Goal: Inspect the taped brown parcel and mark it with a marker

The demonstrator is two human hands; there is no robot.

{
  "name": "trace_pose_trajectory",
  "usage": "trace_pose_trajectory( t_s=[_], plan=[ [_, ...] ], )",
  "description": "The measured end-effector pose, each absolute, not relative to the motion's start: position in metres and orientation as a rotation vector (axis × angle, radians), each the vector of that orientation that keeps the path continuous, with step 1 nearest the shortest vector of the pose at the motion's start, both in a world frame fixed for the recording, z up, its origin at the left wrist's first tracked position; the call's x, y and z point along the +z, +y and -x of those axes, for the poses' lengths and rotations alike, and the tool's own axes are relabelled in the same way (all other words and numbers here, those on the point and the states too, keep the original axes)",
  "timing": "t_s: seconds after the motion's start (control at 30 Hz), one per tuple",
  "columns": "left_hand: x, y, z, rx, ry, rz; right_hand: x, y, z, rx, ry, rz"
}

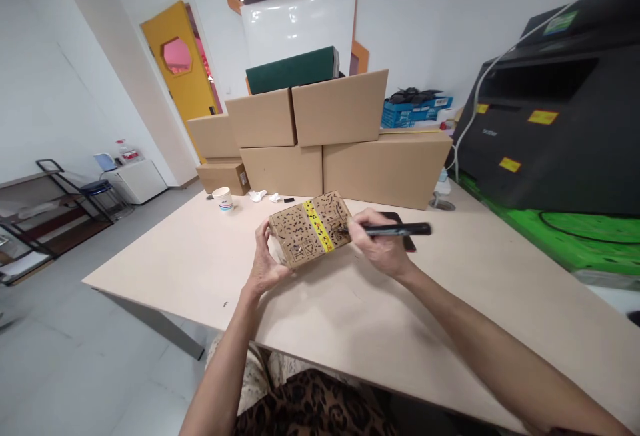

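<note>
A small cardboard box [295,231] with black marks all over its top and a yellow tape strip [318,226] across it is tilted above the table. My left hand [265,259] grips its left end, thumb along the near edge and fingers at the far left corner. In my right hand [380,246] is a black marker [400,229], closed between the fingers. The marker's tip meets the box top, or nearly so, right of the tape. Partly hidden behind my right hand, a dark flat object [409,243] lies on the table.
Stacked plain cardboard boxes [285,171] line the table's far side, with a green binder [293,71] on top. A paper cup [223,199], crumpled tissues [257,195] and a small black piece [289,200] lie before them. A large black printer [550,116] stands at right.
</note>
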State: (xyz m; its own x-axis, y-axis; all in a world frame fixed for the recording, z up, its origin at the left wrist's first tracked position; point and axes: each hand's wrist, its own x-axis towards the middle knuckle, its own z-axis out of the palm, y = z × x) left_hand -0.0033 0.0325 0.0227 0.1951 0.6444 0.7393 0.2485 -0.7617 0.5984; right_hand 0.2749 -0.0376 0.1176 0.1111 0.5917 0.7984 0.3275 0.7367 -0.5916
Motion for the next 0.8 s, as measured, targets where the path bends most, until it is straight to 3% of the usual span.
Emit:
trace_pose_trajectory(
  t_s=[0.33, 0.6, 0.8],
  plan=[
    [0.025, 0.028, 0.008, 1.593, 0.926, -2.071, 0.111, -0.037, -0.284, 0.139, -1.369, 0.756],
    [0.024, 0.031, 0.004, 1.603, 0.936, -2.117, 0.111, -0.040, -0.284, 0.142, -1.610, 0.853],
    [0.024, 0.030, 0.010, 1.559, 0.954, -2.093, 0.078, -0.039, -0.321, 0.001, -1.604, 1.053]
  ],
)
